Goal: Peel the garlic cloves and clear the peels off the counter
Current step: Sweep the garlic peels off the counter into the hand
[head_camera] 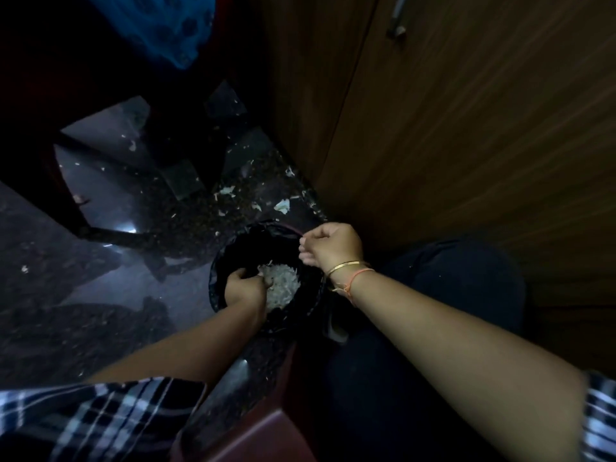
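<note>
A round bin with a black liner (216, 281) stands on the dark speckled floor. A pale heap of garlic peels (285, 288) lies inside it. My left hand (245, 290) reaches down into the bin, its fingers curled into the edge of the heap. My right hand (333, 248), with a gold bangle and an orange thread on the wrist, is closed in a fist at the bin's far right rim, apparently pinching the liner's edge. Loose peel scraps (282, 205) lie scattered on the floor beyond the bin. No garlic cloves are visible.
A brown wooden cabinet door (466, 128) with a metal handle (396, 25) rises on the right. Dark furniture legs (83, 225) cross the floor at left, with blue cloth (173, 28) above. My dark-clothed knee (450, 278) is beside the bin.
</note>
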Demonstrator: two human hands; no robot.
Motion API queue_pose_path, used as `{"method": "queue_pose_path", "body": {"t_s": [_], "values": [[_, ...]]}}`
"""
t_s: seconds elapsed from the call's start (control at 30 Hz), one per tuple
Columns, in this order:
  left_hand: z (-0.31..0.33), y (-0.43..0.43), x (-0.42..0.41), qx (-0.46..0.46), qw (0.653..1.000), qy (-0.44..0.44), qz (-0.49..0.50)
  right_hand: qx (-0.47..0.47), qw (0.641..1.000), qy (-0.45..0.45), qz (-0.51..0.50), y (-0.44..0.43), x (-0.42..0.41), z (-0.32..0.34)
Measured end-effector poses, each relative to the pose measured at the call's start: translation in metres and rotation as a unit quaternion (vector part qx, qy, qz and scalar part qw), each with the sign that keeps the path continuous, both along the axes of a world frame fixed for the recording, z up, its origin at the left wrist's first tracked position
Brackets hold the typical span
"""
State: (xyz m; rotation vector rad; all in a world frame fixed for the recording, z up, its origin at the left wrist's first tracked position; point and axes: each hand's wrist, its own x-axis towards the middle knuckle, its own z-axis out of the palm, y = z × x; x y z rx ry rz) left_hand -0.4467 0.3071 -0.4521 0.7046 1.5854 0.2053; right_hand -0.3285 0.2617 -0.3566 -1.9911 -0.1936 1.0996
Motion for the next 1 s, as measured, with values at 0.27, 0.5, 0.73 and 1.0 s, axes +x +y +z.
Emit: {"method": "queue_pose_path", "body": {"t_s": [0.27, 0.5, 0.73, 1.0], "values": [[0.009, -0.001, 0.027, 0.051, 0.99, 0.072, -0.108, 0.006, 0.992, -0.049, 0.113, -0.008, 0.004, 0.014], [0.099, -0.021, 0.095, 0.264, 0.959, -0.056, -0.082, 0.152, 0.959, -0.241, 0.009, -0.027, 0.032, 0.068], [0.239, -0.081, 0.142, 0.343, 0.866, -0.352, -0.09, 0.363, 0.823, -0.417, -0.129, -0.09, 0.07, 0.18], [0.361, -0.177, 0.176, 0.404, 0.674, -0.596, -0.165, 0.506, 0.698, -0.456, -0.219, -0.188, 0.085, 0.281]]}}
